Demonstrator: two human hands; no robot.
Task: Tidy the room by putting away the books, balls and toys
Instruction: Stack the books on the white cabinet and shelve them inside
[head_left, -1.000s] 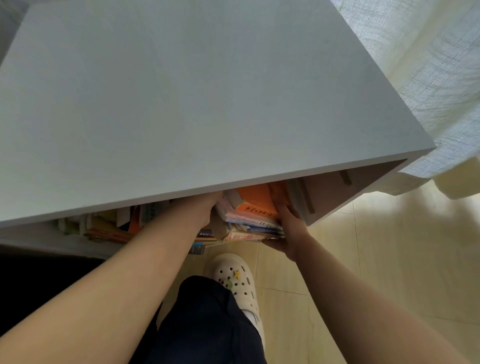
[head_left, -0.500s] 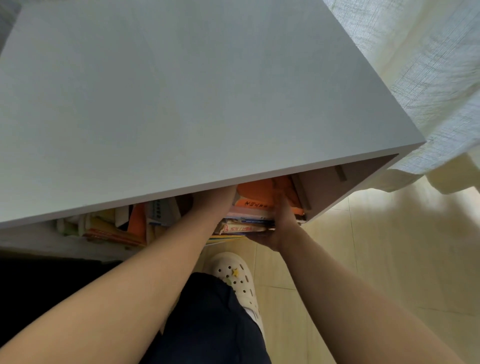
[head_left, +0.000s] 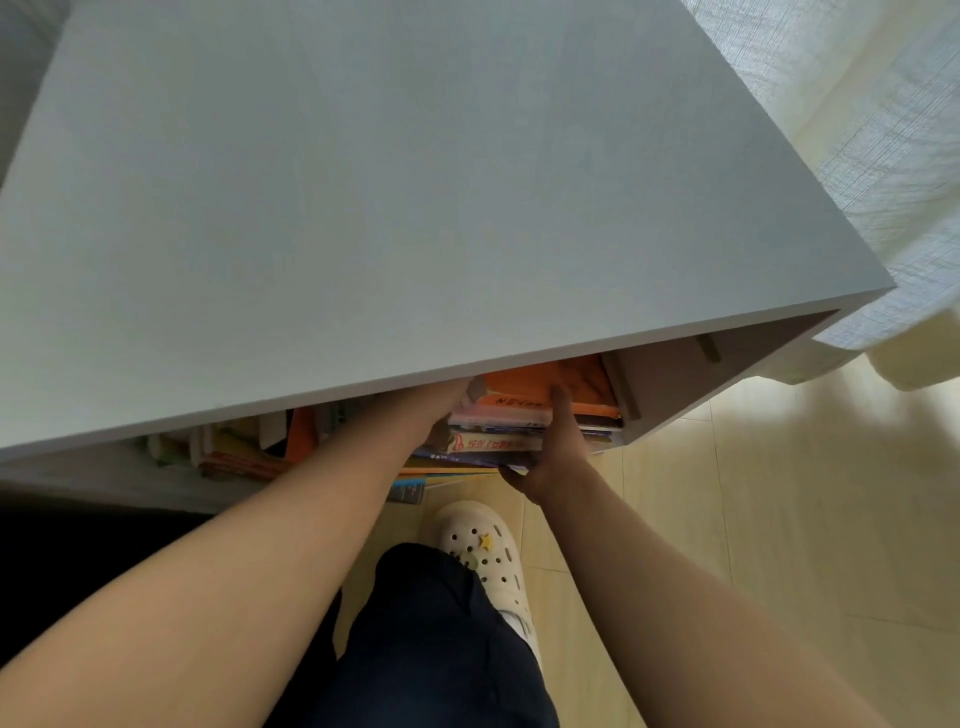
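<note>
Cream clog (head_left: 485, 561) near, stack of books (head_left: 493, 422) beyond

The right hand (head_left: 553, 457) clamps this stack, thumb on top. The left hand (head_left: 441, 410) reaches beside it, fingers hidden: cannot tell. The stack lies inside the white shelf (head_left: 363, 208).

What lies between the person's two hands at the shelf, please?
A stack of books, orange one on top, sits between the left hand and right hand, in the head view.

book stack (head_left: 498, 415) pushed in, left hand (head_left: 439, 408) deeper
</note>
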